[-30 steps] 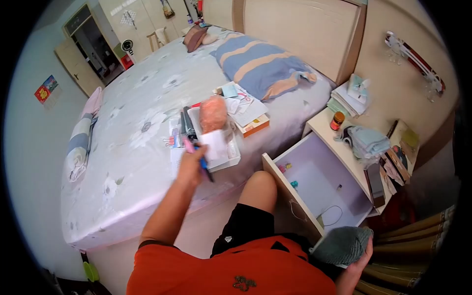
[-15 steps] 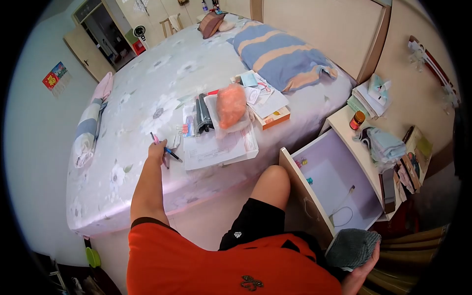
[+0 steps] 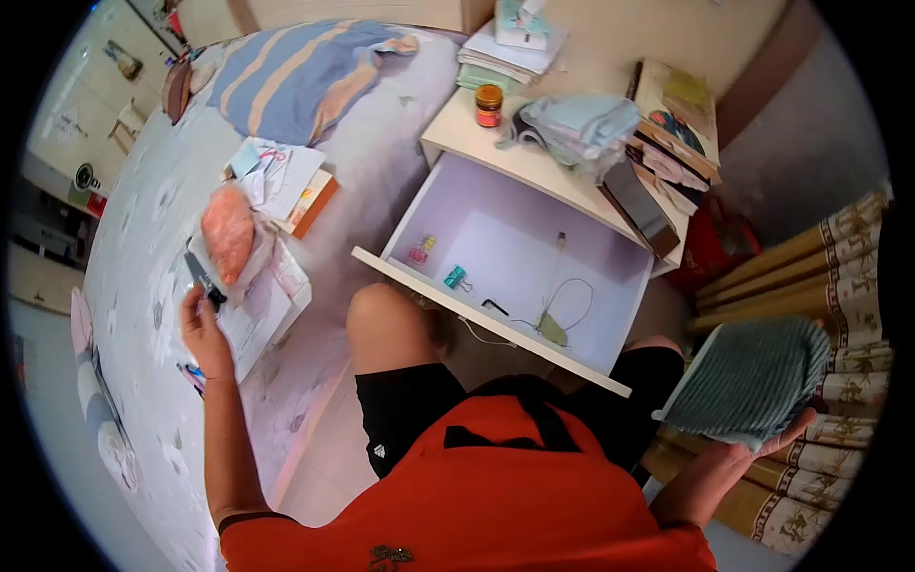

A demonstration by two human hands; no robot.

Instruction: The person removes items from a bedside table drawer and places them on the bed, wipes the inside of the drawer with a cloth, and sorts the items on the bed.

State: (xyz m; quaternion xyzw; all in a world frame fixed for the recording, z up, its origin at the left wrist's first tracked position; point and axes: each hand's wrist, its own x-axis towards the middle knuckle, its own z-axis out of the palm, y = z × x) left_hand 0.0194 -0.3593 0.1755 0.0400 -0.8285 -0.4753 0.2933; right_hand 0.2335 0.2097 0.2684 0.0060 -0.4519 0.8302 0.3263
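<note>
My left hand (image 3: 203,334) reaches over the bed's near edge, its fingers apart at the near end of a black, long-shaped item (image 3: 203,278); whether they touch it is hard to see. Pens (image 3: 193,376) lie beside the wrist, on the bed. On the right, my right hand (image 3: 777,437) grips a grey-green ribbed cloth bundle (image 3: 753,377) with a pale edge, holding it up from below. Between my arms stands a pulled-out drawer (image 3: 496,224). Inside it are a teal binder clip (image 3: 457,278), pink clips (image 3: 421,250), a small black hex key (image 3: 495,306) and a thin looped cord (image 3: 569,296).
An orange bundle in plastic (image 3: 229,234) rests among papers (image 3: 286,181) on the bed (image 3: 381,124). The cabinet top bears a brown jar (image 3: 488,105), folded cloths in plastic (image 3: 577,124) and a dark flat object (image 3: 639,205). Curtains (image 3: 820,305) hang at the right.
My view has turned right toward the drawer. My left hand has let go of the pens and moved to the black item. The cloth bundle in my right hand is raised higher.
</note>
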